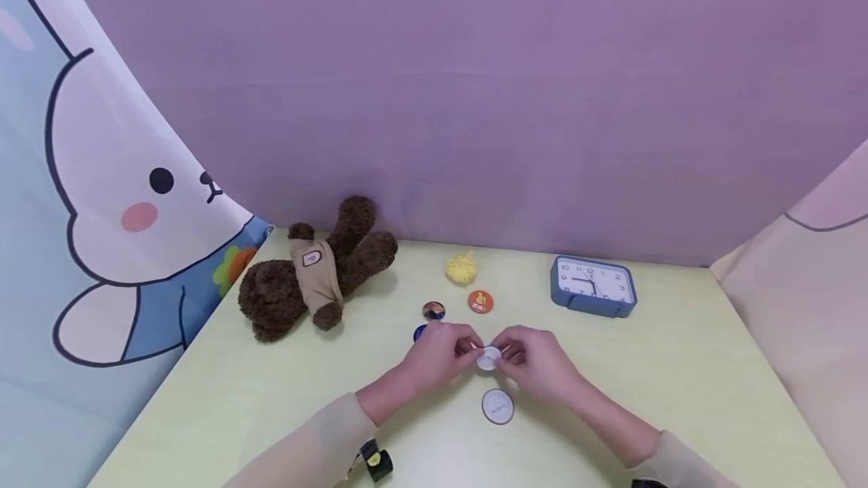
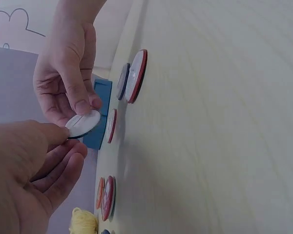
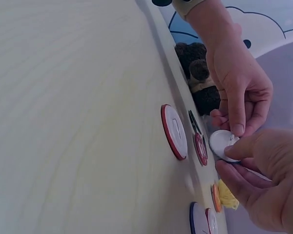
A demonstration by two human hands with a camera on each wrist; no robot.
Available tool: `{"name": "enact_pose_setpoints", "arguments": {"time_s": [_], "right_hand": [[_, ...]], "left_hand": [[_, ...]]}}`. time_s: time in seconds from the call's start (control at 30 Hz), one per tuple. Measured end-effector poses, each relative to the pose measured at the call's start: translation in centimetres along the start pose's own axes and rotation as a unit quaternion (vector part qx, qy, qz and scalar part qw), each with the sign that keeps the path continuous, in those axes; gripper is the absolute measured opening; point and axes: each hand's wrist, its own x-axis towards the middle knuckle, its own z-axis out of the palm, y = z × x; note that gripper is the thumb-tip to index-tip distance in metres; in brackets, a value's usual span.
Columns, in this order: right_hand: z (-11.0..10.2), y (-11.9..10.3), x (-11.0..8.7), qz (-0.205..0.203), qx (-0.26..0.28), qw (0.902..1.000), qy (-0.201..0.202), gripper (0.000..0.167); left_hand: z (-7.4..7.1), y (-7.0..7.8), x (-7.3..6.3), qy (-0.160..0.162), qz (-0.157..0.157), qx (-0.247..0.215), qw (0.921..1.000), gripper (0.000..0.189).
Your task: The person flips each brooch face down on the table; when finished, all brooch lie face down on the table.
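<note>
Both hands meet over the table around one round pin-back badge [image 1: 489,358], its white back facing up. My left hand [image 1: 441,356] pinches its left edge between thumb and fingers. From the other side, my right hand [image 1: 542,364] pinches it too, thumb on the white back in the right wrist view. A metal pin shows on the badge [image 3: 221,141] near the left thumb. Just below the hands lies another badge [image 1: 498,407], white back up. Beyond the left hand are a dark picture badge [image 1: 433,311] and a blue one [image 1: 419,333], partly hidden by that hand.
An orange badge [image 1: 481,302] and a yellow yarn-like bundle [image 1: 462,268] lie farther back. A brown teddy bear [image 1: 319,277] in a tan shirt lies at the back left. At the back right stands a blue clock [image 1: 593,286], near the purple cloth backdrop [image 1: 475,96].
</note>
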Motion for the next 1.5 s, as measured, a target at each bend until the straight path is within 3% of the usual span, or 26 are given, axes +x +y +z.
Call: {"name": "enact_pose_setpoints", "arguments": {"time_s": [0.2, 0.33, 0.5, 0.7, 0.9, 1.17, 1.27, 1.4, 1.5], "right_hand": [[-0.6, 0.3, 0.0, 0.038, 0.064, 0.9972, 0.011, 0.015], [-0.8, 0.4, 0.0, 0.038, 0.071, 0.9966, 0.016, 0.013], [-0.9, 0.5, -0.1, 0.019, 0.078, 0.9967, 0.002, 0.023], [-0.1, 0.9, 0.0, -0.026, 0.029, 0.9992, -0.013, 0.025], [0.5, 0.9, 0.3, -0.037, -0.032, 0.9987, -0.014, 0.022], [0.8, 0.9, 0.4, -0.044, -0.068, 0.9965, -0.02, 0.02], [0.7, 0.9, 0.6, -0.043, -0.071, 0.9961, -0.027, 0.019], [0.5, 0.5, 1.1, -0.032, -0.081, 0.9956, -0.037, 0.02], [0.3, 0.1, 1.7, -0.014, -0.087, 0.9956, -0.033, 0.022]], "left_hand": [[0.0, 0.4, 0.3, -0.007, -0.021, -0.037, 0.9991, 0.015], [-0.1, 0.6, 0.4, -0.021, -0.03, -0.054, 0.9979, 0.028], [0.0, 0.5, 0.5, -0.024, -0.03, -0.043, 0.9984, 0.027], [0.6, 0.0, 0.4, -0.04, -0.051, -0.035, 0.9973, 0.025], [1.2, -0.2, 0.3, -0.044, -0.074, -0.023, 0.996, 0.025], [1.8, -0.2, 0.9, -0.068, -0.065, 0.077, 0.9927, 0.022], [1.8, -0.3, 1.0, -0.071, -0.065, 0.092, 0.9911, 0.021], [1.0, -0.4, 1.0, -0.072, -0.078, 0.075, 0.9916, 0.023], [-0.1, -0.7, 1.0, -0.054, -0.078, 0.056, 0.9938, 0.024]]}}
